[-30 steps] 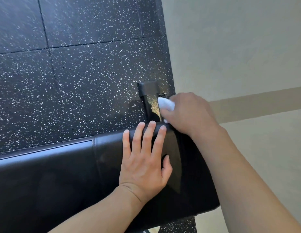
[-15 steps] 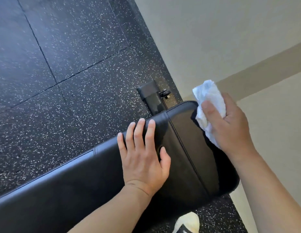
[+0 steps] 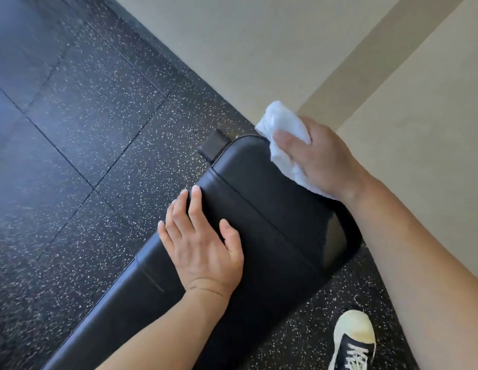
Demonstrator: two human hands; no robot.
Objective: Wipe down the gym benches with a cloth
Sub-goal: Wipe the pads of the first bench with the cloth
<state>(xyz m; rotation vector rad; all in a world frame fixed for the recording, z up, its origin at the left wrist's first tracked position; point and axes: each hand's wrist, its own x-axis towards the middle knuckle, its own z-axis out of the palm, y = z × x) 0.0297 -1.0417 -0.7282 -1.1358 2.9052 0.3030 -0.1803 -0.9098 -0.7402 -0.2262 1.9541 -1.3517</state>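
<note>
From my remote seat behind the head camera, I look down on a black padded bench (image 3: 272,217) that runs diagonally from the lower left of the view to its rounded end near the wall. A person leans over it with both bare arms stretched forward.

The right hand (image 3: 323,161) presses a crumpled white cloth (image 3: 283,132) against the far corner of the bench's end pad. Its fingers (image 3: 286,137) are curled over the cloth and hold it bunched beneath the palm; a fold of the fabric sticks out past the fingertips toward the wall, and another edge shows under the wrist. The cloth touches the pad along the bench's right-hand edge.

The left hand (image 3: 203,244) lies flat on the top of the bench, closer to me, holding nothing. Its fingers are straight and slightly spread, with the longest fingertips reaching over the pad's left edge and the thumb angled out across the upholstery.

A stitched seam crosses the pad between the two hands. Beyond the bench's end, a dark piece of the frame (image 3: 215,145) juts out onto the black speckled floor (image 3: 80,145). A pale wall (image 3: 259,49) with a tan band meets the floor just past the bench. At the lower right, a dark shoe with a cream toe cap (image 3: 352,340) stands on the floor beside the bench.
</note>
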